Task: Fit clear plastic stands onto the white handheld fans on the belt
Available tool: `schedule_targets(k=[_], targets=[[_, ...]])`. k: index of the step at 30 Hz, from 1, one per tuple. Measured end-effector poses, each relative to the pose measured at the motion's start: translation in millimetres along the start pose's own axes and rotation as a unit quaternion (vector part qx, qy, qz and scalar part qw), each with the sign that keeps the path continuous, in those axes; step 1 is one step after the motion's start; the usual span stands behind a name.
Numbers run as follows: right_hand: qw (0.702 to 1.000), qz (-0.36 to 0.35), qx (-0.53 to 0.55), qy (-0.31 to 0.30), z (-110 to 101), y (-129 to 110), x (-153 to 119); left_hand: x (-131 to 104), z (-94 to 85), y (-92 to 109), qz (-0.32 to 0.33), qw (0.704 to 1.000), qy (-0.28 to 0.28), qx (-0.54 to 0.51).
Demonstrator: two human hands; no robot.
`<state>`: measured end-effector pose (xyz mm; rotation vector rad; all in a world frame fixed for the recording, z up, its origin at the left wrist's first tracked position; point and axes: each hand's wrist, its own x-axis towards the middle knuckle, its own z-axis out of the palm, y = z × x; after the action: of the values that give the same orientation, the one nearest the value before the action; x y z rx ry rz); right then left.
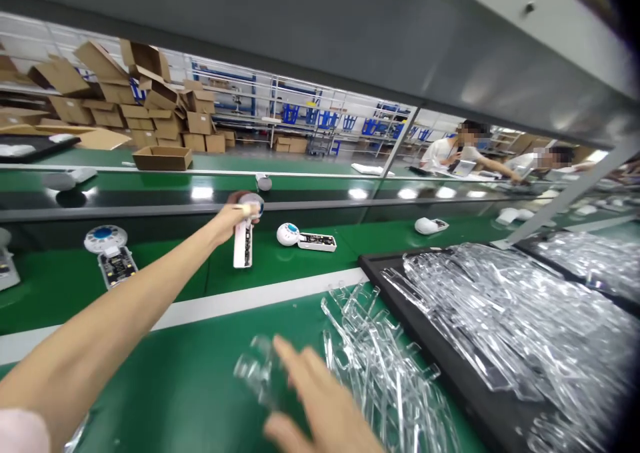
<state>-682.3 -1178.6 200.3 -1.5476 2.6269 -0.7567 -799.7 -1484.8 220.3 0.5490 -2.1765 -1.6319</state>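
Observation:
My left hand (245, 212) reaches out over the far side of the green bench, its fingers closed around the round head of a white device (243, 245) whose handle hangs down with a circuit board showing. My right hand (320, 393), blurred, is low in the middle with thumb and fingers apart. Just beyond its fingertips is a small clear plastic piece (257, 371), also blurred. A loose pile of clear plastic parts (385, 366) lies to the right of that hand. Another opened white device (317, 242) rests right of my left hand.
A black tray (425, 333) heaped with clear parts fills the right side. More devices lie at the left (117, 266) and far right (431, 226). An open cardboard box (163, 158) stands behind. A grey shelf (300, 46) hangs overhead. Two people work at the back right.

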Motion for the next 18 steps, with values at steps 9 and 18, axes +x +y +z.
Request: schedule_targets(k=[9,18], targets=[[0.973,0.118,0.114,0.164,-19,-10,101,-100,13.3,56,0.001,0.873,-0.035,-0.486],[0.973,0.107,0.140,0.147,2,-27,85,-128,11.3,72,0.037,0.875,-0.042,-0.480]])
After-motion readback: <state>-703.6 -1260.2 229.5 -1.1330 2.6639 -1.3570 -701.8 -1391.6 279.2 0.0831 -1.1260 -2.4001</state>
